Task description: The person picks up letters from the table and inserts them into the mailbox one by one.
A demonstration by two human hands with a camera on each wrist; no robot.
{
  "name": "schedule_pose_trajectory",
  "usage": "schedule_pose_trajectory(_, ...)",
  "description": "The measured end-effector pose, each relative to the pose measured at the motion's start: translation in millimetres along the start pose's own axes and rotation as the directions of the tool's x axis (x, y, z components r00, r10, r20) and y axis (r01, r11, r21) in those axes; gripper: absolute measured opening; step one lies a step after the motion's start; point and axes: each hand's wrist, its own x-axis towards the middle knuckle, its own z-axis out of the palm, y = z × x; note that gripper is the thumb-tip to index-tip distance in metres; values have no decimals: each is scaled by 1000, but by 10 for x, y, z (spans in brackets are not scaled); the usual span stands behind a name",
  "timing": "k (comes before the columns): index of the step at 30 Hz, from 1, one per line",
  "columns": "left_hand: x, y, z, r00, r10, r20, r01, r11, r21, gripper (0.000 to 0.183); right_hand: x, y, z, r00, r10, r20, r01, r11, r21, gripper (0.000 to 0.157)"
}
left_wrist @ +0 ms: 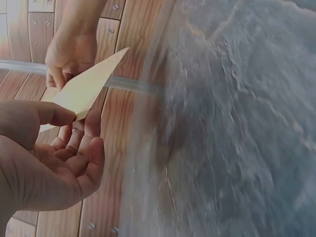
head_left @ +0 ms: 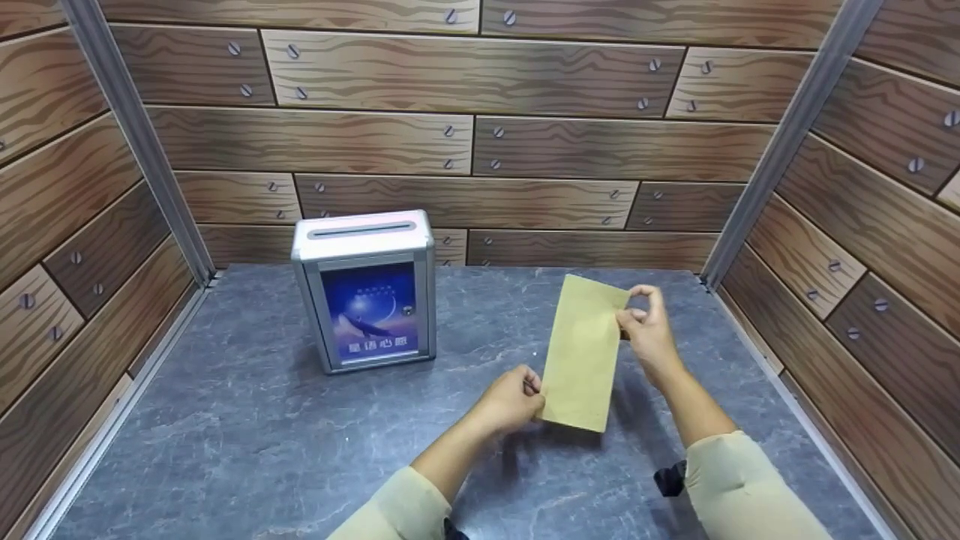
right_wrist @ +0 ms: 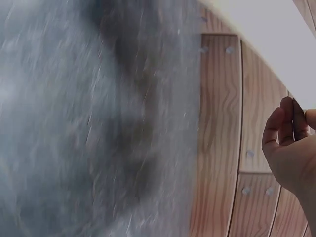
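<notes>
A long yellow kraft-paper envelope [head_left: 583, 356] is held up, tilted, above the right part of the table. My left hand [head_left: 511, 400] pinches its lower left edge between thumb and fingers; the left wrist view shows this hand [left_wrist: 59, 158] with the other fingers loosely curled below the paper. At the upper right edge, my right hand [head_left: 649, 334] pinches the envelope. Part of that hand [right_wrist: 294, 153] shows at the border of the right wrist view, beside the pale envelope [right_wrist: 276, 34]. Left of both hands stands a silver box [head_left: 364, 292] with a slot in its top.
The box's front has a blue picture panel [head_left: 371, 311] with a small lock [head_left: 407, 310]. Under everything lies a grey marbled tabletop [head_left: 247, 442]. Wood-patterned walls [head_left: 480, 75] with metal corner posts [head_left: 787, 142] enclose the back and both sides.
</notes>
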Motion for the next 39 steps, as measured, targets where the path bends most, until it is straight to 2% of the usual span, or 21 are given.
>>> schedule_pose_trajectory(5,-43,-65,-85,1000,28,5,-28,999,24,12,-37,-90,173,1000,-26,14,27,999,-24,29)
schedule_pose_trajectory(8,-92,-124,-161,998,46,32,-46,999,-7,11,-76,-136,275,998,-62,21,63,997,-50,29)
schedule_pose_trajectory(13,-186,-182,-344,995,20,100,-14,998,-60,13,-147,-211,426,994,-100,51,104,990,-98,28)
schedule_pose_trajectory(17,-204,-164,-457,989,-5,145,17,996,-86,16,-189,-281,519,993,-103,57,107,991,-84,28)
schedule_pose_trajectory(21,-224,-147,-543,987,-8,162,22,996,-87,20,-207,-333,629,991,-118,66,121,992,-41,28)
schedule_pose_trajectory(29,-252,-100,-743,990,82,118,-78,996,-37,28,-267,-454,797,984,-157,81,156,988,14,29)
schedule_pose_trajectory(36,-197,105,-960,983,184,-27,-185,980,-69,29,-352,-589,929,978,-183,97,182,983,17,30)
schedule_pose_trajectory(39,-191,222,-1052,976,199,-90,-206,976,-74,31,-397,-653,980,975,-196,106,195,981,21,29)
